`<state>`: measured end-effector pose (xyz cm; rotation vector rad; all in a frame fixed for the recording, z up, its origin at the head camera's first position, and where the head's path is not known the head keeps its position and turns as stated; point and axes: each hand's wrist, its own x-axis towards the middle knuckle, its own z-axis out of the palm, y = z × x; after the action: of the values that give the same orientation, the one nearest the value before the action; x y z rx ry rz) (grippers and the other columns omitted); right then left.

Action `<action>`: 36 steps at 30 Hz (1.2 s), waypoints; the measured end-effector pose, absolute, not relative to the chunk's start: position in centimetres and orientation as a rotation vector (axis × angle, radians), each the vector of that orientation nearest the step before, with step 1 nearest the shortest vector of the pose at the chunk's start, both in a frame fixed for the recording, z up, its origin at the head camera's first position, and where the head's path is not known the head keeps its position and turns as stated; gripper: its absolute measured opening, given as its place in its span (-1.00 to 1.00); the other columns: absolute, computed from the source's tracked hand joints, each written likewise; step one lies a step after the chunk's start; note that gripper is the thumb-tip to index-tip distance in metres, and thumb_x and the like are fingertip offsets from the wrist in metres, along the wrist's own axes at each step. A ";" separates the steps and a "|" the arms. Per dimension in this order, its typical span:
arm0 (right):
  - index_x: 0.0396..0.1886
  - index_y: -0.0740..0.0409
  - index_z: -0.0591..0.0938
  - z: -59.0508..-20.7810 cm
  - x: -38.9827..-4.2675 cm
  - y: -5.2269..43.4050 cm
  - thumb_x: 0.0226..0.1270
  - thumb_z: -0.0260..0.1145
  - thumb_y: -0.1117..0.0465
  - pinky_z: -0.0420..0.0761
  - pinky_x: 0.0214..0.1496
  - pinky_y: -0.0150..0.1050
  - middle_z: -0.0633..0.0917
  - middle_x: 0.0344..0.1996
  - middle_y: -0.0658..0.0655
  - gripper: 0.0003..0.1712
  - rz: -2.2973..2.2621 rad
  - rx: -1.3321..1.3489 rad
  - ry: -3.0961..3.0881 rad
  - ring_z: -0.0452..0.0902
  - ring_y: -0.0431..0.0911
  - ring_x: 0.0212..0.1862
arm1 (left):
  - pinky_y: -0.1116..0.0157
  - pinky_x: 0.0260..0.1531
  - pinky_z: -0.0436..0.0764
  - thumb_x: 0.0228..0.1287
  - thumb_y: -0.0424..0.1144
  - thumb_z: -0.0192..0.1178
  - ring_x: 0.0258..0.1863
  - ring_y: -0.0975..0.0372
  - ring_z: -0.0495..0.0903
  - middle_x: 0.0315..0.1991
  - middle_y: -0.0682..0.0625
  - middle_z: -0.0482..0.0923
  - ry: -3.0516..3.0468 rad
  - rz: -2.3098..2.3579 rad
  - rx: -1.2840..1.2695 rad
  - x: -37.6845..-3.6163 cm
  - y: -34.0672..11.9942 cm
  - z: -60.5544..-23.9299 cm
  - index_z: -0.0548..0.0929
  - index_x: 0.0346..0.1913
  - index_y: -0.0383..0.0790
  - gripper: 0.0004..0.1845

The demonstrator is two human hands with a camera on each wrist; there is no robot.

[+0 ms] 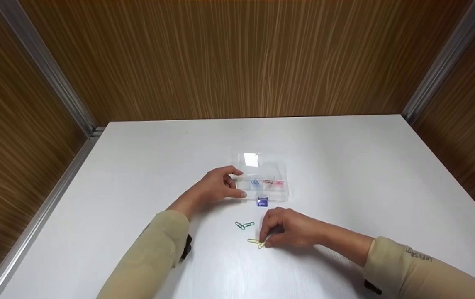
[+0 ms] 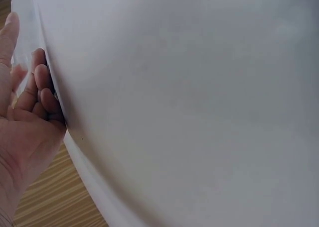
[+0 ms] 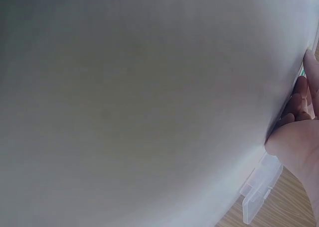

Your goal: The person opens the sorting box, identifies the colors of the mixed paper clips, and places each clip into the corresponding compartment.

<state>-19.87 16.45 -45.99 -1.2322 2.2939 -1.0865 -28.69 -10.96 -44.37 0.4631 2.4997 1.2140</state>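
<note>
1. Head view, white table (image 1: 345,166): it is carrying every item listed below, with wood-grain panels standing behind and to both sides.
2. Clear plastic box (image 1: 264,182): it is lying open near the middle of the table, lid folded back, with a blue clasp (image 1: 262,202) at its near edge. Blue and pink paper clips (image 1: 267,182) are already sitting inside, so the sorting appears to be partly done.
3. Left hand (image 1: 216,187): it is resting at the box's left end, thumb and forefinger curled against its corner and appearing to be steadying it. The left wrist view is showing only loosely bent fingers against the table.
4. Right hand (image 1: 289,228): it is lying knuckles-up just in front of the box, fingertips pinching down on the yellow paper clips (image 1: 257,241) on the table. Whether they are lifted yet cannot be told.
5. Green paper clips (image 1: 244,225): they are lying loose on the table, just left of the right hand and apart from the box.
6. Remaining, by judgement: the yellow and green clips are still waiting outside the box.
</note>
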 end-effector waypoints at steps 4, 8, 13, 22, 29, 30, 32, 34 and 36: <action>-0.16 -0.01 0.86 -45.7 -19.9 16.5 0.35 0.56 0.24 0.47 0.11 -0.27 0.73 -0.19 -0.10 -0.89 -1.070 -1.198 2.295 0.55 -0.19 -0.03 | 0.21 -0.02 0.52 0.19 -0.10 0.62 -0.23 0.16 0.58 -0.21 0.00 0.66 2.499 1.203 0.453 -28.8 -10.9 -44.2 0.60 0.36 -0.04 -0.32; -0.18 -0.02 0.86 -45.5 -19.9 16.5 0.33 0.56 0.28 0.48 0.10 -0.27 0.71 -0.19 -0.13 -0.87 -1.059 -1.164 2.291 0.53 -0.21 -0.04 | 0.20 -0.01 0.52 0.20 -0.10 0.62 -0.22 0.16 0.57 -0.21 0.00 0.66 2.503 1.194 0.446 -28.8 -10.9 -44.1 0.60 0.35 -0.03 -0.33; -0.21 -0.04 0.86 -45.7 -19.8 16.5 0.34 0.56 0.27 0.47 0.11 -0.27 0.68 -0.20 -0.15 -0.89 -1.046 -1.176 2.305 0.50 -0.23 -0.04 | 0.21 0.00 0.51 0.20 -0.09 0.62 -0.22 0.17 0.56 -0.22 0.00 0.65 2.508 1.194 0.458 -28.8 -10.9 -44.2 0.60 0.35 -0.04 -0.33; -0.25 -0.03 0.83 -46.0 -19.7 16.5 0.33 0.55 0.27 0.45 0.11 -0.26 0.68 -0.22 -0.15 -0.91 -1.052 -1.203 2.319 0.49 -0.23 -0.05 | 0.23 -0.04 0.51 0.21 -0.11 0.62 -0.28 0.20 0.57 -0.27 0.01 0.67 2.509 1.203 0.494 -28.8 -10.9 -44.5 0.59 0.36 -0.09 -0.32; -0.26 -0.04 0.82 -46.0 -19.8 16.5 0.34 0.54 0.28 0.45 0.12 -0.24 0.68 -0.22 -0.14 -0.90 -1.036 -1.217 2.326 0.49 -0.22 -0.05 | 0.24 -0.05 0.51 0.21 -0.12 0.62 -0.29 0.20 0.56 -0.27 0.01 0.67 2.513 1.204 0.494 -28.8 -10.9 -44.4 0.59 0.35 -0.10 -0.33; -0.26 -0.04 0.82 -46.0 -19.8 16.6 0.34 0.54 0.28 0.45 0.12 -0.24 0.67 -0.22 -0.15 -0.90 -1.032 -1.217 2.327 0.49 -0.23 -0.06 | 0.23 -0.04 0.51 0.21 -0.12 0.62 -0.28 0.20 0.56 -0.27 0.01 0.66 2.513 1.203 0.492 -28.8 -10.9 -44.4 0.59 0.35 -0.09 -0.33; -0.26 -0.04 0.81 -46.1 -19.8 16.6 0.35 0.53 0.27 0.45 0.11 -0.25 0.67 -0.21 -0.15 -0.91 -1.028 -1.219 2.323 0.49 -0.23 -0.05 | 0.23 -0.03 0.51 0.21 -0.12 0.62 -0.27 0.19 0.56 -0.27 0.00 0.66 2.514 1.202 0.483 -28.7 -10.9 -44.4 0.59 0.35 -0.09 -0.33; -0.26 -0.03 0.81 -46.1 -19.9 16.6 0.36 0.52 0.27 0.44 0.11 -0.25 0.67 -0.21 -0.15 -0.91 -1.028 -1.216 2.318 0.49 -0.23 -0.05 | 0.22 -0.02 0.50 0.20 -0.12 0.62 -0.25 0.19 0.56 -0.26 0.00 0.65 2.516 1.203 0.472 -28.7 -10.9 -44.4 0.60 0.34 -0.09 -0.33; -0.26 -0.03 0.81 -46.1 -19.9 16.7 0.36 0.52 0.27 0.44 0.12 -0.25 0.66 -0.20 -0.15 -0.92 -1.032 -1.207 2.313 0.48 -0.22 -0.04 | 0.22 -0.01 0.50 0.20 -0.11 0.63 -0.23 0.18 0.55 -0.25 0.01 0.65 2.520 1.200 0.461 -28.7 -10.9 -44.4 0.60 0.34 -0.08 -0.34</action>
<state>-19.86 16.65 -46.15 -1.2073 2.3132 -1.0316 -28.67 -10.86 -44.40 0.4614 2.5196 1.2004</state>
